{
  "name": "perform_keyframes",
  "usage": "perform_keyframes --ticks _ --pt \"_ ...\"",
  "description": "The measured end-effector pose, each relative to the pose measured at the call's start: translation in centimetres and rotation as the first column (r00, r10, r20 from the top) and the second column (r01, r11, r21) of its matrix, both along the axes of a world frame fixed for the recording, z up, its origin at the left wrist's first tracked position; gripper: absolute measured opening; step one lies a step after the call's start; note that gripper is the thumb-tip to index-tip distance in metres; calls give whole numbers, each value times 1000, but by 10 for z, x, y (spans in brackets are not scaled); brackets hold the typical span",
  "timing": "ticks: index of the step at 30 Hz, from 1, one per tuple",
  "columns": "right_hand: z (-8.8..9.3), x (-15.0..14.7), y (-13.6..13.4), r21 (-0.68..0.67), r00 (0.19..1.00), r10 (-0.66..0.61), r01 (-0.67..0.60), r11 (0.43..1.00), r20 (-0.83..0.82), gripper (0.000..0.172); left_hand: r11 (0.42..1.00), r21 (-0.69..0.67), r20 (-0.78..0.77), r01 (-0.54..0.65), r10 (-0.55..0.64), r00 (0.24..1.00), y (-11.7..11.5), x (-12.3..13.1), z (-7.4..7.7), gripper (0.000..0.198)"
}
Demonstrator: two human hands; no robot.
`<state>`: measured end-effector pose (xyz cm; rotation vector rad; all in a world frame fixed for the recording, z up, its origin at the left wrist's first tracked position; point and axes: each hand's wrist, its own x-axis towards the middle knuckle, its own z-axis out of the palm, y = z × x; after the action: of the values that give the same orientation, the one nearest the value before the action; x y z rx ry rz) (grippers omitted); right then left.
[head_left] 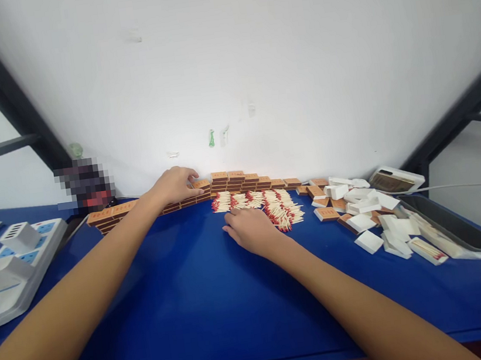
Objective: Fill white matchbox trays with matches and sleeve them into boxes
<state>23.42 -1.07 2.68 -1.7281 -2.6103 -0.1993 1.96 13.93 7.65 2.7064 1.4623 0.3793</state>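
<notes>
A long stacked row of orange-brown matchboxes [234, 181] stands against the wall. My left hand [175, 185] reaches over this row, its thumb in front and its index finger behind the end of one matchbox [201, 184] on top. Loose red-tipped matches [280, 205] lie in a broad spread before the boxes. At the near left edge of the matches, my right hand [251, 229] rests palm down with bent fingers slightly apart. No held thing shows in it, though the undersides of its fingers are hidden.
White inner trays [361, 205] and loose matchboxes [327, 213] are heaped at the right. Beyond them lie a dark phone-like slab [454, 223] and a white device [395, 179] with a cable. A power strip [25, 261] stands left on the blue table [204, 309].
</notes>
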Motion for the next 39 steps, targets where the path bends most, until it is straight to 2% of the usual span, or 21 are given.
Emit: perform_keyframes --ticks 5,8,12,15,18,21,26,30,33,36,39 --pt "3 3 2 0 1000 8 -8 1000 -2 34 1000 -4 26 -28 28 999 5 6 2 51" --pt "3 5 2 28 999 -7 8 1000 -34 35 999 13 71 -40 39 997 -4 8 7 54" --pt "0 2 1 207 973 -80 126 970 -218 44 992 100 160 -82 65 985 -42 16 9 53" --pt "-4 -5 -2 329 910 -100 246 912 -403 71 993 106 224 -61 36 974 -79 30 5 52" --pt "-7 -10 -4 329 863 -123 314 891 -490 86 993 110 246 -35 7 969 -105 44 1 54" --pt "-8 -11 -4 296 850 -137 322 899 -509 79 994 93 242 -60 36 970 -115 54 3 58" --pt "-5 -8 -4 279 863 -171 333 901 -476 58 991 112 251 -75 45 967 -117 57 4 59" --pt "-3 -8 -6 260 873 -198 338 904 -446 56 988 139 254 -73 36 966 -120 60 0 58" --pt "-2 -8 -6 262 869 -201 345 901 -451 61 989 132 252 -72 36 967 -117 58 2 57" --pt "-2 -9 -5 280 865 -214 366 887 -453 68 987 116 249 -107 76 966 -100 46 12 58" --pt "-2 -9 -5 264 878 -243 371 890 -413 62 977 89 236 -196 170 957 -72 28 22 54"
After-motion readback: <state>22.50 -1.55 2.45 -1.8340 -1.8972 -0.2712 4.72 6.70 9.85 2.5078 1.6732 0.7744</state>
